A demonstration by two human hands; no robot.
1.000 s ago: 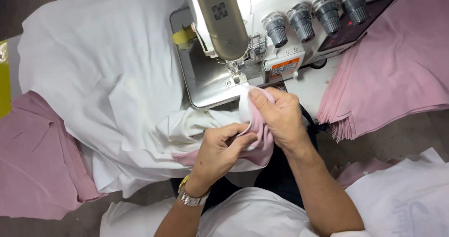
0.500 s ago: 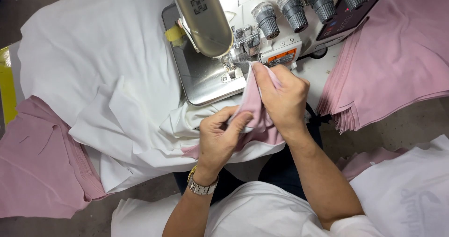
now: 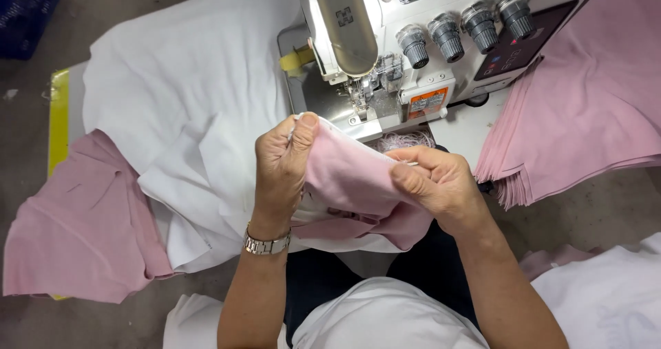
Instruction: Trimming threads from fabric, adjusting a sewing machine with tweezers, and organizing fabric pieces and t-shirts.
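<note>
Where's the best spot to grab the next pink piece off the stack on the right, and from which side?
Probably the fanned lower-left corner of the pink fabric stack, coming from the seated person's side. There the layers splay into separate edges over the table edge, so one ply can be pinched apart; the flat top gives little to pinch. The right hand is nearest, though it and the left hand both pinch the pink piece.

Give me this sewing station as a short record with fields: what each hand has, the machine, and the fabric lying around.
left hand: pinches the upper edge of the pink fabric piece
right hand: grips the same piece's right edge
wristwatch: metal, on the left wrist
overlock sewing machine: white, just behind the hands
white fabric: spread left of the machine
stack of pink pieces: at right
pink cloth: lower left
</note>
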